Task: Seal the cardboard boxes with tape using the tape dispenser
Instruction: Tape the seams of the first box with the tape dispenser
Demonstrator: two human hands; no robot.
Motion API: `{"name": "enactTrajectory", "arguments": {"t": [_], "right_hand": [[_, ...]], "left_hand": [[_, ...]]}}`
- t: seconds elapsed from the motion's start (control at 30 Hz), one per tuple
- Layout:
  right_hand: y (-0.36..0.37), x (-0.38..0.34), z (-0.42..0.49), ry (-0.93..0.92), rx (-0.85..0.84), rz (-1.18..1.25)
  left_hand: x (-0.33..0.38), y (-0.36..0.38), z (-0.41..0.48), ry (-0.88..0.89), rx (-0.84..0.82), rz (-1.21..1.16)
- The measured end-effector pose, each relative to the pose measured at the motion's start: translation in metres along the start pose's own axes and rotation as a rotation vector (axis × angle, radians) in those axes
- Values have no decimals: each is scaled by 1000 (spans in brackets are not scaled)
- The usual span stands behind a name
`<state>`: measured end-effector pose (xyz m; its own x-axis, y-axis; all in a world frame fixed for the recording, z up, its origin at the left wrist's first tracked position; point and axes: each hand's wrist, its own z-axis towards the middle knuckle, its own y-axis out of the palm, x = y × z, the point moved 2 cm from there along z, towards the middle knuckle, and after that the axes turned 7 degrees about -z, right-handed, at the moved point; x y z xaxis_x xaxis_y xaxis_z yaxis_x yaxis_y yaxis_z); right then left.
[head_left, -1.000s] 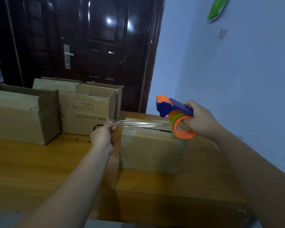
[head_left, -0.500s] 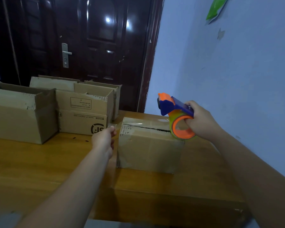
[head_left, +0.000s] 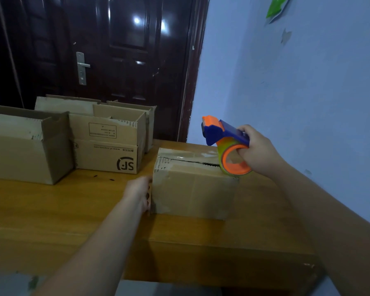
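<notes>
a closed cardboard box (head_left: 192, 193) sits on the wooden table (head_left: 73, 212), a little toward 3 o'clock of the frame's middle, close to the blue wall (head_left: 308, 82); a dark seam (head_left: 190, 161) runs along its top from 9 to 3 o'clock; glossy patches beside the seam look like clear film, but they are too faint to trace; the right hand (head_left: 259, 152) is clamped on the tape dispenser (head_left: 229, 133), fingers hooked through the orange core and thumb on the blue handle; the dispenser's tape roll (head_left: 223, 150) touches the box's top edge at the 3 o'clock end of the seam, and the orange cutter head is raised, pointing toward 10 o'clock; the left hand (head_left: 139, 192) is against the box's 9 o'clock end face, fingertips touching the cardboard; the hand is blurred, so i cannot tell whether the fingers lie flat or pinch something; at 10 o'clock of the closed box, near it, stands an open box marked "sf" (head_left: 107, 152); further toward 9 o'clock, right beside that one, is a larger open box (head_left: 19, 154); behind them at 11 o'clock more open boxes (head_left: 128, 110) stand before a dark door (head_left: 126, 60) with a metal handle (head_left: 81, 68); a green scrap (head_left: 277, 7) hangs on the wall at 1 o'clock
</notes>
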<state>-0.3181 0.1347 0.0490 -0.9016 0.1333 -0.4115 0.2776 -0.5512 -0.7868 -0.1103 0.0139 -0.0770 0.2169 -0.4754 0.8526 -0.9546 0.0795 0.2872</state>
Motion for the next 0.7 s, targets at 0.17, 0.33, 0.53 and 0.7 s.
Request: {"name": "enactTrajectory", "arguments": {"t": [0.17,0.33,0.53,0.7], "right_hand": [[2,0,2,-2,0,-39],[4,-1,5,3,-14,-60],[2,1,1,22,6,15],[1,3,-2,40,15,74]], "left_hand": [[-7,-9,0,314,153,-56],[12,16,-38,659,-131,129],[5,23,-41,678,-63,304],[17,20,-42,669,-4,535]]}}
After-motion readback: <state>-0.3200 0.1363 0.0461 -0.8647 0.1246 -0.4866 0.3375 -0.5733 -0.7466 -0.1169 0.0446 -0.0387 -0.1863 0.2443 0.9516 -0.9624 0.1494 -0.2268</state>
